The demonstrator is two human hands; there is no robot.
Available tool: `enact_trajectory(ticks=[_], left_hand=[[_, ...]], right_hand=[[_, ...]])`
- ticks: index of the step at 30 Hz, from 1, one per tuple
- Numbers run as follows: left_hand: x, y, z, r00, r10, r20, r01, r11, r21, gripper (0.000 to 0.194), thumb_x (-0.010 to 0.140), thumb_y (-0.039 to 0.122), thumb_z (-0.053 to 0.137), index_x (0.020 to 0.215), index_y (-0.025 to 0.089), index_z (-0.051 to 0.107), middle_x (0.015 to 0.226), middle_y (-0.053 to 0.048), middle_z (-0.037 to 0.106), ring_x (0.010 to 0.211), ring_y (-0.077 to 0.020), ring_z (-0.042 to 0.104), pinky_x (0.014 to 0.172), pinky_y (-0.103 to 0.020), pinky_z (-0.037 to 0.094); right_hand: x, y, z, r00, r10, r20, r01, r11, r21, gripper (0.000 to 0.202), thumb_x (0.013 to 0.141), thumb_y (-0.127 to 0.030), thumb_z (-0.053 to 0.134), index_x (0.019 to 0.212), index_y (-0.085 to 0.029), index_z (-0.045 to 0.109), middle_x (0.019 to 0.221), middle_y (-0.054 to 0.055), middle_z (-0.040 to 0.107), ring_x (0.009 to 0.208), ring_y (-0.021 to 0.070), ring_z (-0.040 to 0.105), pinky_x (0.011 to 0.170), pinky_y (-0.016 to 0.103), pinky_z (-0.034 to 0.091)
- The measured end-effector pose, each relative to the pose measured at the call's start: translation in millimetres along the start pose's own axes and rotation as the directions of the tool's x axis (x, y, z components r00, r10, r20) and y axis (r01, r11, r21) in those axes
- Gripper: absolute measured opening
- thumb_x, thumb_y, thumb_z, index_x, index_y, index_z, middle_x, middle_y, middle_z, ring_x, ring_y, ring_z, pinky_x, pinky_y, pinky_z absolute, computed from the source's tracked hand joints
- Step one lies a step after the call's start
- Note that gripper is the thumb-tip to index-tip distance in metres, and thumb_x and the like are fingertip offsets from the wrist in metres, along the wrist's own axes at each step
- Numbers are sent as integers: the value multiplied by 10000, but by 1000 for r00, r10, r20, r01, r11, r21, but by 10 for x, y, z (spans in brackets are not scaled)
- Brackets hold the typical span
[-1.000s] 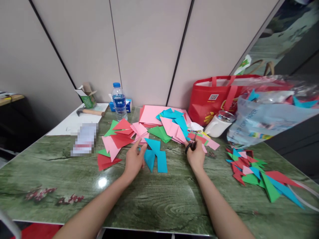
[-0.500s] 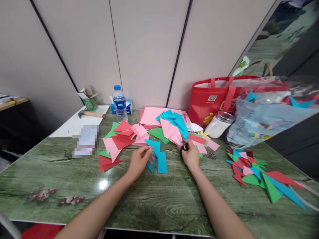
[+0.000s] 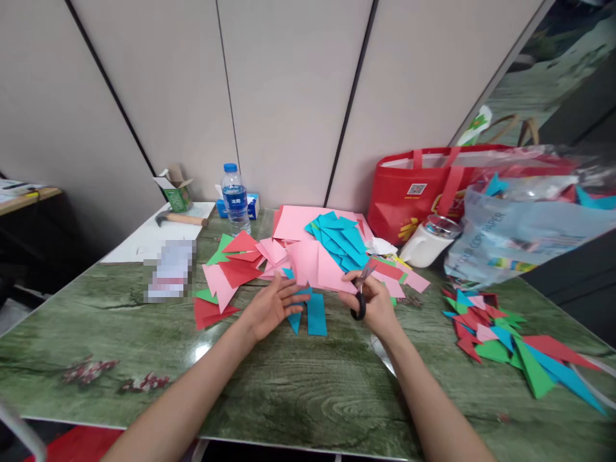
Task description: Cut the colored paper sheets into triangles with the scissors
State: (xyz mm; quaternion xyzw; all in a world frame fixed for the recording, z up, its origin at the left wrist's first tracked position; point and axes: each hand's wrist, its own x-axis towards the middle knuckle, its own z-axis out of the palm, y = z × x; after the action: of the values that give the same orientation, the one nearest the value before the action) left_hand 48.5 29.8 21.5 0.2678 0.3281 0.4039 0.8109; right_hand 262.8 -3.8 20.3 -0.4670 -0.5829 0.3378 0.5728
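Note:
My right hand (image 3: 378,309) grips black-handled scissors (image 3: 359,309), and its fingertips also pinch a folded pink paper piece (image 3: 312,264). That piece is lifted and spans toward my left hand (image 3: 270,309), whose fingers are spread beside its left end; they look apart from it. Under and beside the left fingers lie blue paper pieces (image 3: 316,316), partly covered by the hand and the pink paper. Behind is a pile of cut blue pieces (image 3: 339,240) on a stack of pink sheets (image 3: 297,221). Red, pink and green pieces (image 3: 240,272) lie to the left.
A water bottle (image 3: 235,204), a tissue box (image 3: 253,205), a hammer (image 3: 185,219) and a green box (image 3: 177,194) stand or lie at the back left. On the right are a red bag (image 3: 394,199), a white mug (image 3: 426,245), a plastic bag (image 3: 543,224) and folded paper shapes (image 3: 500,343).
My right hand has lifted the pink paper from the pile and brought it forward, scissors still in hand. My left hand has left the blue pieces and opened with its palm turned up.

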Motion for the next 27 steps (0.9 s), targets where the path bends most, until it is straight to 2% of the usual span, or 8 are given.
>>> enact_trajectory(ticks=[5,8,10,12,15,17,19,27], left_hand=[[1,47,-21,985,160,-63,-160,987,3,196,695,273,731,752,117,627,642,-24,671,530,-101,608,431,-170,437],[-38,44,24,964,256,-67,-244,959,146,246,641,289,762,697,82,640,572,-42,658,474,-112,591,381,-175,410],[-63,38,64,936,337,-102,-310,926,218,294,630,322,761,728,66,655,584,-65,671,486,-145,612,391,-205,441],[-79,39,100,895,423,-144,-381,891,248,321,622,337,760,755,61,663,616,-79,685,516,-171,632,414,-232,472],[-88,64,128,836,514,-193,-461,848,261,309,609,344,762,687,61,664,600,-78,682,512,-174,629,433,-246,487],[-94,93,137,808,547,-220,-498,833,241,294,593,335,772,657,70,663,596,-64,681,502,-156,617,445,-241,494],[-106,121,149,793,565,-227,-528,824,206,276,573,312,788,659,78,668,622,-48,685,509,-135,612,472,-233,510],[-168,136,213,808,565,-170,-543,824,161,202,609,271,774,659,97,685,645,-30,692,548,-129,632,517,-227,530]], right_hand=[[-10,-6,-49,993,12,121,-10,1000,-21,313,628,-354,751,847,-194,594,723,-16,517,568,112,440,499,223,359],[10,47,1,992,41,-120,-42,999,-8,363,649,-364,727,933,-198,574,784,4,562,645,142,516,584,259,433],[6,72,63,944,45,-328,-43,999,11,406,659,-367,719,986,-198,548,807,16,582,729,170,561,657,295,464],[-28,70,142,928,60,-367,-56,998,21,419,651,-360,730,989,-199,540,811,20,587,775,186,578,682,311,476],[-127,17,291,988,132,-74,-129,991,45,394,647,-345,741,959,-195,554,786,9,579,737,176,578,671,306,473],[-200,-34,397,960,183,212,-199,978,57,405,656,-342,739,987,-188,563,792,13,589,730,172,576,686,310,463],[-259,-88,481,904,218,369,-254,966,52,436,635,-344,757,998,-187,571,795,8,588,724,167,566,694,309,449],[-326,-275,499,782,292,551,-409,907,99,437,671,-429,719,980,-169,552,751,-12,544,659,127,500,646,273,396]])
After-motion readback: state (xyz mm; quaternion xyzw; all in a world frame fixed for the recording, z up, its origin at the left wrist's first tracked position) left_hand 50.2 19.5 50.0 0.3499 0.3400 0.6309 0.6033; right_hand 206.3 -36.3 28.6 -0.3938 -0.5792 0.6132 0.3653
